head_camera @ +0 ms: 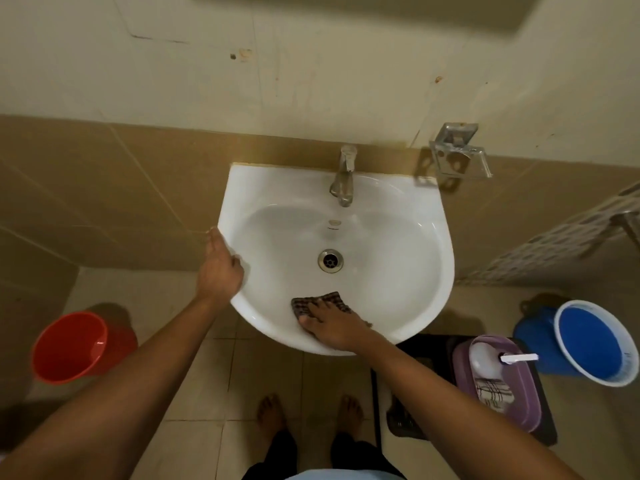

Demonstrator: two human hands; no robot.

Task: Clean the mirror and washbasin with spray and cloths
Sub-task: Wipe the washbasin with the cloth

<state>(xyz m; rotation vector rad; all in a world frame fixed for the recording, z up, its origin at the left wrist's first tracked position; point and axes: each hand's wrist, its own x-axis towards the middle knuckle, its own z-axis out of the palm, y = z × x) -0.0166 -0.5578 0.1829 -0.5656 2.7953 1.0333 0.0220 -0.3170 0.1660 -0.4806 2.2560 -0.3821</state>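
Observation:
A white washbasin (398,237) hangs on the wall below me, with a steel tap (344,178) at the back and a drain (330,260) in the middle. My right hand (332,329) presses a dark checked cloth (304,304) flat against the inner front wall of the bowl. My left hand (220,268) grips the basin's left rim. A white spray bottle (488,358) lies in a purple tub (519,403) at the lower right, beside another checked cloth (493,393). The mirror's lower edge (346,8) shows dimly at the top.
A red bucket (69,348) stands on the floor at the left, a blue bucket (592,344) at the right. A steel soap holder (457,152) juts from the wall right of the tap. The purple tub rests on a dark stool (426,348). My bare feet (308,412) stand on floor tiles.

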